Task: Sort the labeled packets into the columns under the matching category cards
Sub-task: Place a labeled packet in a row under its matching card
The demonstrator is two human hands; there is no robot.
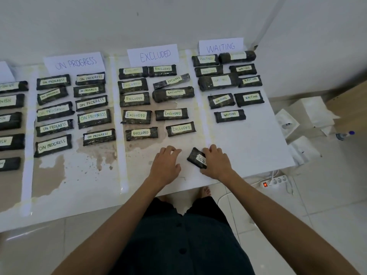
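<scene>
from my station i see a long white table (248, 147) set against a pale wall (139, 20), its top worn, with brown blotches (95, 153) spread over the middle columns. white strips (120, 126) run front to back and split the top into columns. at the far edge stand paper cards: the on progress card (75, 63), the excluded card (154, 55), the waiting card (221, 46), and a fourth card (6, 71) cut off at the left edge. dark sorted packets (136, 115) with pale handwritten labels lie in two rough rows under each card. the right hand (215, 161) grips a loose packet (195, 158), fingers curled over its far end and thumb on the near side. this packet lies tilted on the table near the front edge, right where the excluded and waiting columns meet, and its label reads "wai" before the hand covers the rest. the left hand (165, 162) rests just beside it in the excluded column, fingers loosely bent, holding nothing. the floor (327, 195) is glossy pale tile. on it, right of the table, i make out white boxes (309, 112), a power strip (275, 182) with a lit red switch, a bottle (345, 134) with a blue cap, and the corner of a wooden cabinet (353, 108). a bare foot (205, 191) shows below the table's front edge
</scene>
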